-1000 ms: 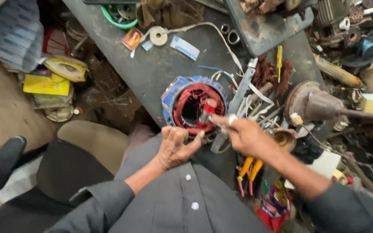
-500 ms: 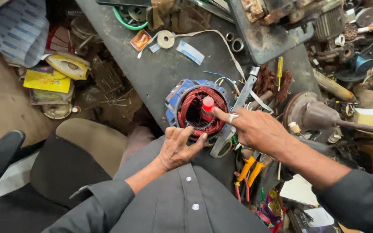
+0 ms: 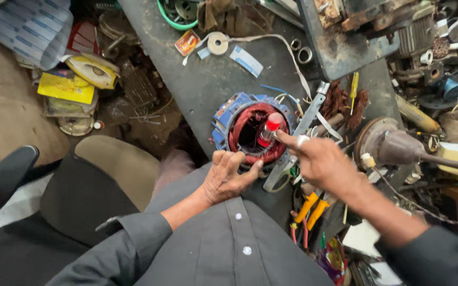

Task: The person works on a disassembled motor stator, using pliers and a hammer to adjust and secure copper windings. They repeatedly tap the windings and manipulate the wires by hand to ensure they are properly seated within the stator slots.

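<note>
Copper-red windings are seen inside the motor stator (image 3: 250,132), which sits on the dark workbench (image 3: 208,85) at its near edge. A red-capped tool (image 3: 269,130) is pinched between the fingertips of the right hand (image 3: 322,161) and is placed in the stator bore. The left hand (image 3: 229,177) is laid open, fingers spread, against the stator's near rim, with nothing clasped. Metal shears (image 3: 295,137) lie just under the right hand; orange-handled pliers (image 3: 311,206) lie below its wrist.
</note>
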